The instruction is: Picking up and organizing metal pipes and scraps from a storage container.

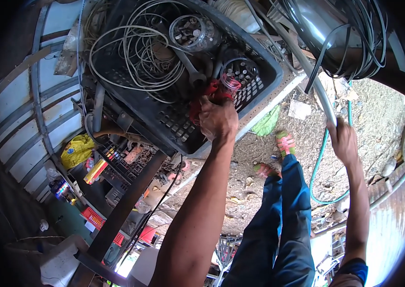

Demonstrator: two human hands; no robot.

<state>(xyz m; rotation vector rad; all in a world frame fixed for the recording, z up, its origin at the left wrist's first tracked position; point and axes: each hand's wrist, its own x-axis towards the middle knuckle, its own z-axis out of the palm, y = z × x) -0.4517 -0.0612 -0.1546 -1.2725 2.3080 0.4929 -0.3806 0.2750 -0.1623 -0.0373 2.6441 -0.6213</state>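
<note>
My left hand (219, 117) reaches into a black plastic crate (272, 71), its fingers closed around a crumpled-looking red thing (196, 109) whose kind I cannot make out. Beside that hand lie a large grey wrench (190, 69) and a clear jar (255, 71) holding bolts. A second jar of bolts (195, 33) stands farther back. Loose loops of pale wire (131, 57) fill the crate's left side. Off to the right, my right hand (343, 138) is wrapped around the lower end of a long grey pipe (324, 98), which slants down from the top.
A coil of black cable (355, 62) hangs at upper right. The green hose (313, 179) curves over the rough ground near my feet. Below the crate on the left are a dark metal bar (131, 196), a tray of small parts (126, 158) and a yellow bag (76, 152).
</note>
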